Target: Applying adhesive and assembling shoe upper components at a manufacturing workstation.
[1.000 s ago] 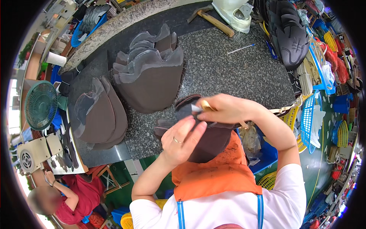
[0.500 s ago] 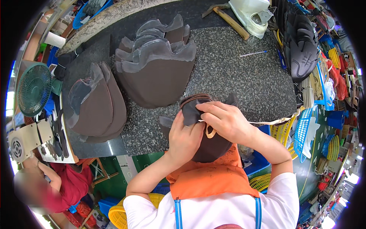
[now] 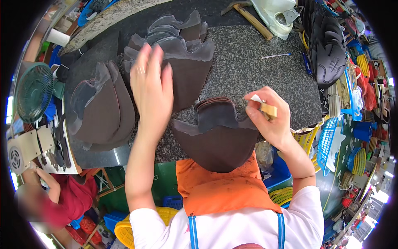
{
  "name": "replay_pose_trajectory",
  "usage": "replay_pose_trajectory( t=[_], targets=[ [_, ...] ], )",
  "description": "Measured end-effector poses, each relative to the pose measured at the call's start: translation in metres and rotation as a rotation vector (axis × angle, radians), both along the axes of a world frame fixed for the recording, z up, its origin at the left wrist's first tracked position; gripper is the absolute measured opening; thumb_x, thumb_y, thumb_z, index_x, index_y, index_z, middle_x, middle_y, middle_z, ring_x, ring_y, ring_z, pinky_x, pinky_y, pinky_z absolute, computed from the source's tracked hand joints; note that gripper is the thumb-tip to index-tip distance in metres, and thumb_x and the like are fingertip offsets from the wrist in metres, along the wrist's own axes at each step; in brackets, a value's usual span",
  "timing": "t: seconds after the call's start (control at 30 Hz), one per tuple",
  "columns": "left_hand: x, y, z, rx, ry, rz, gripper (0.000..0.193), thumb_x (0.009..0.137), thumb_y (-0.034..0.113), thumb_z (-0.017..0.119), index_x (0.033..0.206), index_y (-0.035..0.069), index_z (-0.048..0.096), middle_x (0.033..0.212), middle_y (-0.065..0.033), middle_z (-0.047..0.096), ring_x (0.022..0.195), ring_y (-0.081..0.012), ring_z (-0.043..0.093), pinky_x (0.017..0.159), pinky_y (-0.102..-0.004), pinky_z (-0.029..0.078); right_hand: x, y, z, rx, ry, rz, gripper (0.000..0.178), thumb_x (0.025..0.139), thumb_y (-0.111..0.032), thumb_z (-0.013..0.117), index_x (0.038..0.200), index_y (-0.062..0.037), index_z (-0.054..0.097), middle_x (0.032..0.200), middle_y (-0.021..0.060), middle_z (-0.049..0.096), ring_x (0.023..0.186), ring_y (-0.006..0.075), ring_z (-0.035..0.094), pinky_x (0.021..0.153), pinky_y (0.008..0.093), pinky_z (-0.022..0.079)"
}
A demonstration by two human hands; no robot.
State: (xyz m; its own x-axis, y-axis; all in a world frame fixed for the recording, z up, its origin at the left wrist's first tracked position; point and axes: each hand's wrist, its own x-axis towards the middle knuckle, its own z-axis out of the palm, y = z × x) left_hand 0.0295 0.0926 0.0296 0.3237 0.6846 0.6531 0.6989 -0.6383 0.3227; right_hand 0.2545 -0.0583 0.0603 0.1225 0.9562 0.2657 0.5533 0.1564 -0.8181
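Our left hand spread open over one of three brown cut-piece stacks, right hand pinching a small wooden-handled tool beside the near stack, speckled granite bench, cluttered workshop

I count three stacks of dark brown cut pieces on the granite slab, one hammer, one pen, one green fan, and two hands at work.
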Motion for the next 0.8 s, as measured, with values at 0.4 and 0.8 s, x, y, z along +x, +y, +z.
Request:
replay_pose_trajectory(
  t=[0.4, 0.8],
  targets=[
    [-0.006, 0.067, -0.004, -0.464, 0.058, 0.177, 0.044, 0.069, 0.023, 0.082, 0.103, 0.005, 0.059, 0.096, -0.0101, 0.057, 0.094, -0.0276, 0.058, 0.081, -0.0391, 0.048, 0.021, -0.048, 0.004, -0.185, -0.113, -0.053, 0.074, 0.095, -0.003, 0.051, 0.152, 0.0026, 0.004, 0.085, 0.0087, 0.069, 0.074, 0.0237, 0.068, 0.072, 0.0312, 0.053],
    [0.001, -0.081, 0.087, -0.485, -0.100, -0.300, 0.032, 0.083, -0.007, 0.063, 0.114, 0.001, 0.060, 0.110, -0.0118, 0.067, 0.095, -0.0164, 0.066, 0.084, -0.0300, 0.052, 0.015, -0.048, 0.039, 0.223, 0.022, 0.554, 0.083, 0.093, -0.008, 0.058, 0.153, -0.0037, 0.001, 0.073, 0.0106, 0.066, 0.063, 0.0242, 0.060, 0.069, 0.0343, 0.053]
  ],
)
